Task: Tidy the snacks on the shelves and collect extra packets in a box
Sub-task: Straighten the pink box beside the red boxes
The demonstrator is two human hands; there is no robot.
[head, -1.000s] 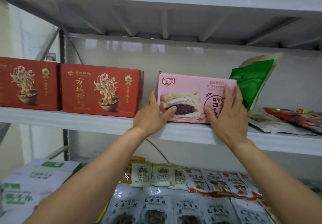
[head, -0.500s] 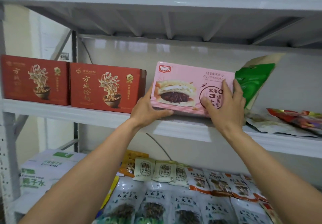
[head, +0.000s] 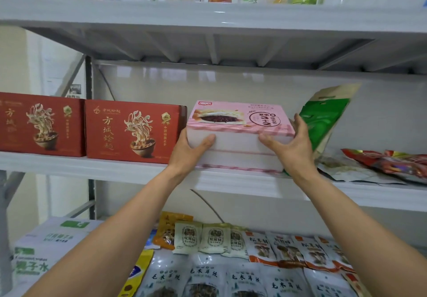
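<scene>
We face a white metal shelving unit (head: 231,182) with ribbed undersides, set against a glossy white back panel (head: 231,84). On the left, a dark upright post (head: 88,77) and a pale wall (head: 13,65) show in soft, even light.

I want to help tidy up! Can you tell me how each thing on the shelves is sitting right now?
Pink box: tipped back, printed face up, held at both ends.
Left hand: gripping its left end.
Right hand: gripping its right end.
Red boxes: upright, side by side.
Green bag: leaning.
Red packets: lying flat.
Lower packets: lying in overlapping rows.
</scene>
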